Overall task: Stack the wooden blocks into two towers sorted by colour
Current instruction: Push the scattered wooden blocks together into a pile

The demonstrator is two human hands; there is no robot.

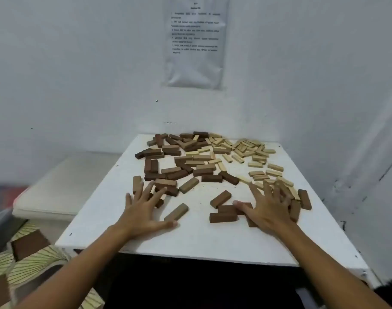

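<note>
Many wooden blocks lie scattered flat on the white table [190,239]. Dark brown blocks [168,150] gather at the back left and middle, pale blocks [246,149] at the back right. My left hand [143,210] lies flat with spread fingers on dark blocks at the near left, its thumb beside a mid-brown block [176,212]. My right hand [268,206] lies flat with spread fingers over mixed blocks at the near right, its thumb on a dark block [226,208]. No block stands on another as a tower.
The table stands in a corner between white walls. A printed sheet [195,41] hangs on the back wall. A low white surface [63,186] sits left of the table. Patterned fabric [23,264] lies at lower left.
</note>
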